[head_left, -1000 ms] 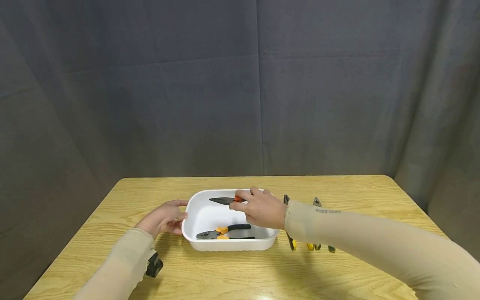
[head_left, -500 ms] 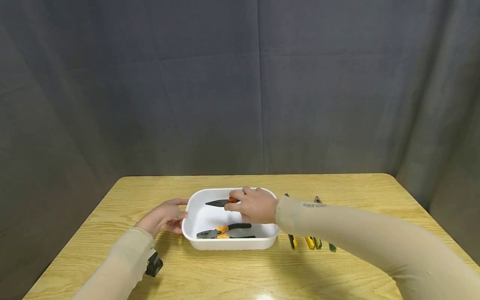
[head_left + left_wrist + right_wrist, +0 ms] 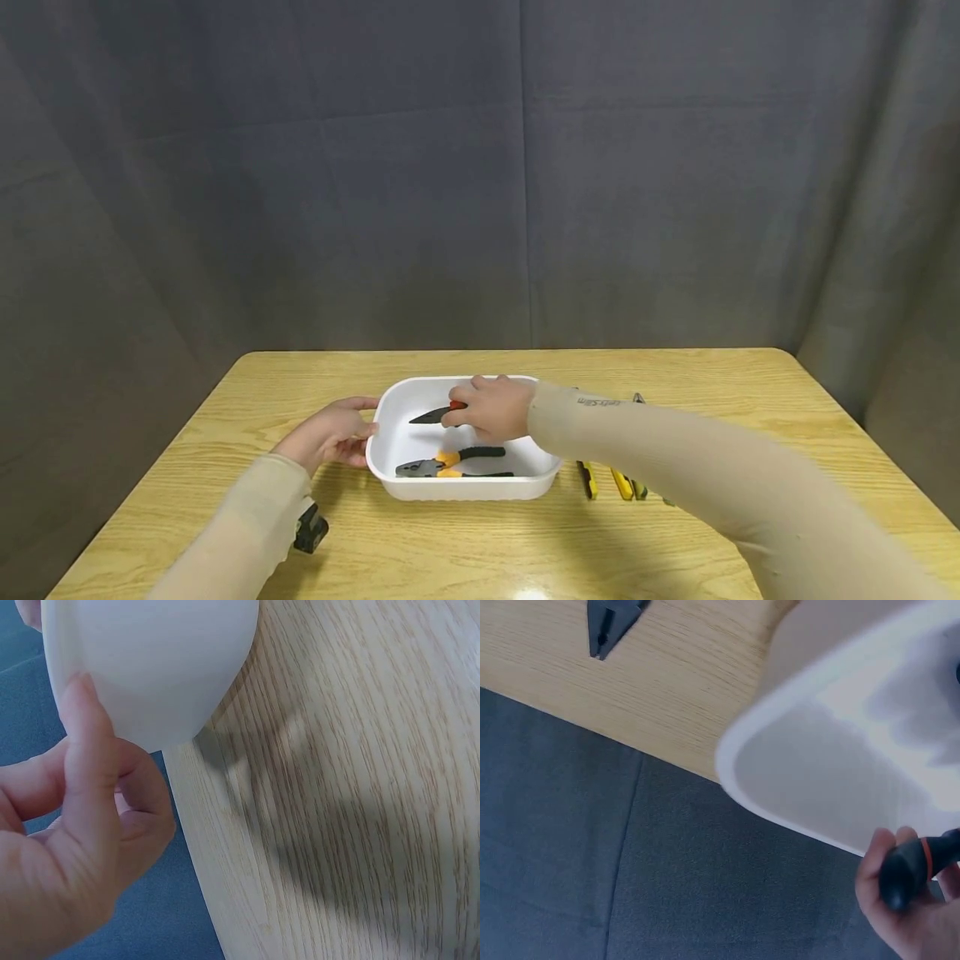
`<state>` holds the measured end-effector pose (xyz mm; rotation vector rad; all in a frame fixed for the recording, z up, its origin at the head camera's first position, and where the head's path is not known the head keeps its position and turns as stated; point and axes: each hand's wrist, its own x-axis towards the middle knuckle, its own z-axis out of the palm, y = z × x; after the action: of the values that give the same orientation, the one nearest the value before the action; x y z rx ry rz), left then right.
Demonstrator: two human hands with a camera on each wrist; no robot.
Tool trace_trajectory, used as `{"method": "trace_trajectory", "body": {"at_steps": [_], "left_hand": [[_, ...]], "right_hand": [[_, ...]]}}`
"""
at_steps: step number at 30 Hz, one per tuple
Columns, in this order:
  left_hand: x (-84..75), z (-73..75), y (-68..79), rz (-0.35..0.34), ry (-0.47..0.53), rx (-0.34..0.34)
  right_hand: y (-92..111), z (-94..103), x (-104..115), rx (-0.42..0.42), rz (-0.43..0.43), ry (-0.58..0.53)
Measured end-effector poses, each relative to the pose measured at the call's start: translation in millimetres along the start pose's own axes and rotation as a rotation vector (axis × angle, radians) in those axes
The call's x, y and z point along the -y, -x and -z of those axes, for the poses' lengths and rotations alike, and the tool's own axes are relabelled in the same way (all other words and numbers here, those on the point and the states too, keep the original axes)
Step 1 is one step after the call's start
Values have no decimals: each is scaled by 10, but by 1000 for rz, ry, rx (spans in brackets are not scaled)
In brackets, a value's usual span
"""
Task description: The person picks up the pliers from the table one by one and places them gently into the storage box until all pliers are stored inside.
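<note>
A white plastic tub (image 3: pixel 468 490) stands on the wooden table in the head view. My left hand (image 3: pixel 337 432) holds its left end; in the left wrist view the thumb (image 3: pixel 88 742) lies along the tub's outer wall. Over the tub's far side, my right hand (image 3: pixel 495 410) grips long-nose pliers (image 3: pixel 429 416) with dark, pointed tips aimed left and black-and-red handles. One black handle (image 3: pixel 907 877) shows between the fingers in the right wrist view. Combination pliers (image 3: pixel 448 459) with orange-and-black handles lie spread along the tub's near side.
Right of the tub lie several more pliers with yellow or green handle ends (image 3: pixel 623 484), partly hidden under the right sleeve (image 3: pixel 675 450). A black wrist camera (image 3: pixel 309 528) sits at the left cuff. A dark grey curtain (image 3: pixel 450 208) hangs behind the table (image 3: pixel 390 550).
My right hand has moved left and a little lower over the tub with the long-nose pliers. The left hand stays at the tub's left end.
</note>
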<state>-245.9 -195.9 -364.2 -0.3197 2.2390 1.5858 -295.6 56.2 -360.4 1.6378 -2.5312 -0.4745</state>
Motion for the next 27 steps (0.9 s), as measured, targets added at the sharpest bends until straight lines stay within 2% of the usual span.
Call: {"method": "trace_trajectory", "body": {"at_steps": [8, 14, 17, 23, 27], "left_hand": [[-17, -5, 1, 6, -4, -3], [-5, -3, 23, 1, -1, 1], [0, -1, 37, -4, 5, 4], [5, -12, 34, -3, -2, 7], [7, -16, 26, -2, -5, 9]], "right_hand": [[-156, -36, 17, 31, 37, 23], [-245, -34, 46, 139, 36, 14], [-251, -34, 50, 176, 18, 7], [-221, -48, 92, 262, -14, 128], [-177, 8, 133, 325, -63, 96]]}}
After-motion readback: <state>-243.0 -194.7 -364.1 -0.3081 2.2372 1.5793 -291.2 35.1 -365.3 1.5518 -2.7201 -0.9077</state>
